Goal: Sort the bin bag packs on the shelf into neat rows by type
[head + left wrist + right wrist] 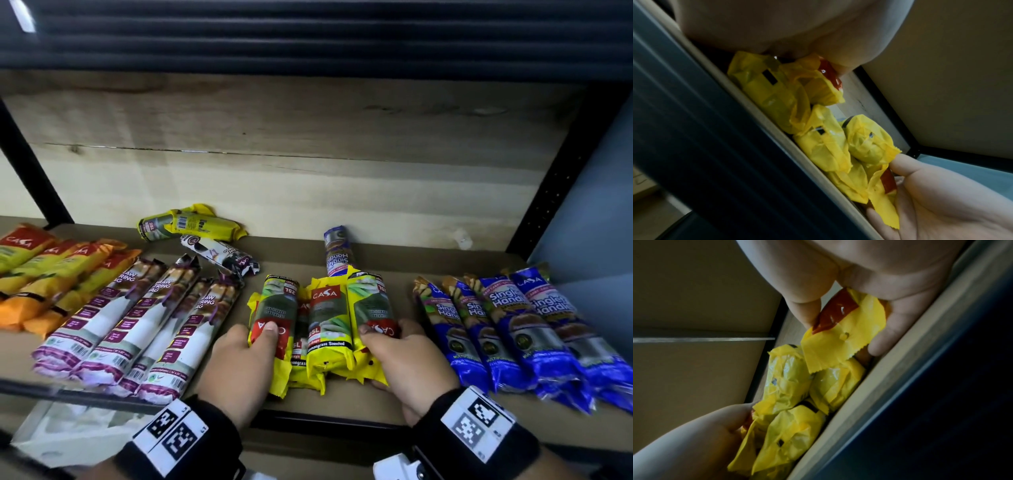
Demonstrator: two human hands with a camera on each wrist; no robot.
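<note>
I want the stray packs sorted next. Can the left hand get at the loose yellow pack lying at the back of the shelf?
Probably yes, once it lets go. The left hand now grips the yellow pack group. The loose yellow pack lies uncovered at the back, with a white drawstring pack just in front, which the hand could reach over.

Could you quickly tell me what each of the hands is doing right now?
Left hand: grips the leftmost yellow plastic bin bag pack.
Right hand: grips the rightmost yellow pack.
</note>
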